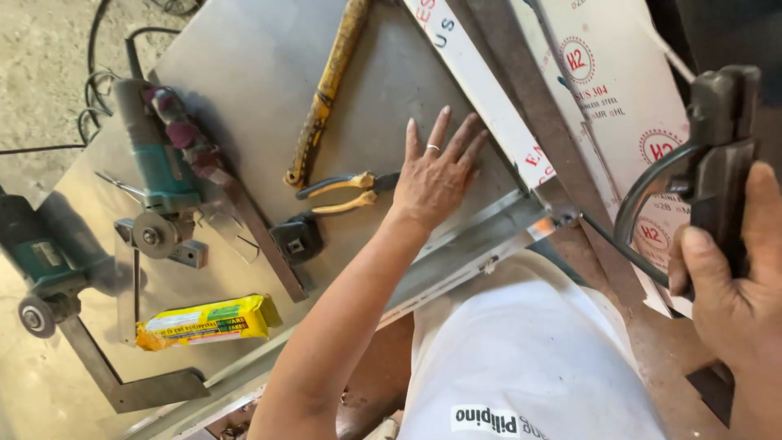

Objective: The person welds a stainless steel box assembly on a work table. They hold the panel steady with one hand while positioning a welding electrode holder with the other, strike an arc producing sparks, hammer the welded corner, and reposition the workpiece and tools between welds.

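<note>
The left hand (437, 173) is lying open by the sheet edge (489, 98); at 3 o'clock, the right hand (727, 285) is gripping a black holder (721, 138).

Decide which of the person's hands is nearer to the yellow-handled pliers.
Left. The left hand lies flat just beside the pliers; the right hand grips a dark tool far across.
</note>
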